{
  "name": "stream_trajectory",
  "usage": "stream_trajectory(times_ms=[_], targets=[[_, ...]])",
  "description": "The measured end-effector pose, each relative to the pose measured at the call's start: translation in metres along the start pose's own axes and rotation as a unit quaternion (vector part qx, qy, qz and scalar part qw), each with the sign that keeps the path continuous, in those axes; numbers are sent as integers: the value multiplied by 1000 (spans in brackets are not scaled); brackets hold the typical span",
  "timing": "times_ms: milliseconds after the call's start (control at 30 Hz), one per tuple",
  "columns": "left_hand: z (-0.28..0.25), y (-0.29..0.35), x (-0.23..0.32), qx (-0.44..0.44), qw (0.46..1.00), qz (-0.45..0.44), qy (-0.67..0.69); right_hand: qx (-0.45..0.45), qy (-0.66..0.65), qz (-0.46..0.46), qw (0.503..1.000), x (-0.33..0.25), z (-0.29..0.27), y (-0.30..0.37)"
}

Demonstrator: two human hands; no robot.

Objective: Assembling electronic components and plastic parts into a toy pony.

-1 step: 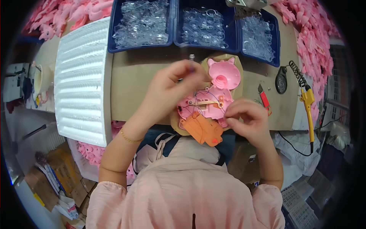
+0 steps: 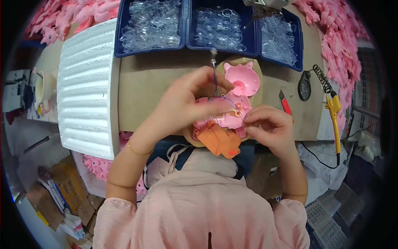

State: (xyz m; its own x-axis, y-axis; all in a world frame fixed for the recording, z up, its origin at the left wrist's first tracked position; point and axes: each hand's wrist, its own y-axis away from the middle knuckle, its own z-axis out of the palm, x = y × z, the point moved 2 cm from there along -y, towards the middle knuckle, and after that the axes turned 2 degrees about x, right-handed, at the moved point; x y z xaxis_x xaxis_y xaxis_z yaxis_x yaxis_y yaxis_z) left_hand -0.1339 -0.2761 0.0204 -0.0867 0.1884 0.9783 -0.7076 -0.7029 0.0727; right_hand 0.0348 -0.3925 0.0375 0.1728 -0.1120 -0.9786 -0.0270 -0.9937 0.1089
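A pink plastic toy shell shaped like an eared animal (image 2: 243, 79) lies open on a tan fixture (image 2: 258, 68) at the table's near edge. My left hand (image 2: 195, 97) reaches over its left side, thumb and index finger apart. Beside those fingers a thin dark wire (image 2: 215, 79) rises toward a small clear-tipped part (image 2: 213, 61). At the shell's lower right, my right hand (image 2: 271, 126) pinches a thin wire (image 2: 244, 118) that curves across the shell. An orange piece (image 2: 219, 141) with a red spot overlaps the shell's near edge. My left hand hides part of the shell's inside.
Blue bins (image 2: 188, 45) of clear plastic parts line the back. A white ribbed foam sheet (image 2: 88, 89) stands left. At right lie a red cutter (image 2: 285, 103), a black oval object (image 2: 304, 86) and a yellow-handled tool (image 2: 333, 108) with a coiled cord. Pink parts (image 2: 340, 58) pile up beyond.
The fingers of my left hand have spread, and the thumb has come down over the shell. The dark wire with its clear-tipped end now shows beside them. My right hand has barely moved.
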Motion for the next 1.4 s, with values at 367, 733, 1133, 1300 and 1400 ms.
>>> stream_trajectory(times_ms=[367,733,1133,1300,1400], targets=[[-5,-2,-6,-10,923,91,-373,52,280,-48,957,-5,13,-8],[8,9,-26,149,866,230,-418,49,449,-156,878,12,41,-20],[9,8,-26,150,883,201,-396,31,421,-150,894,12,32,-25],[7,6,-27,134,904,175,-366,18,448,-124,885,8,37,-29],[9,6,-26,132,916,186,-330,9,461,-109,881,7,41,-30]])
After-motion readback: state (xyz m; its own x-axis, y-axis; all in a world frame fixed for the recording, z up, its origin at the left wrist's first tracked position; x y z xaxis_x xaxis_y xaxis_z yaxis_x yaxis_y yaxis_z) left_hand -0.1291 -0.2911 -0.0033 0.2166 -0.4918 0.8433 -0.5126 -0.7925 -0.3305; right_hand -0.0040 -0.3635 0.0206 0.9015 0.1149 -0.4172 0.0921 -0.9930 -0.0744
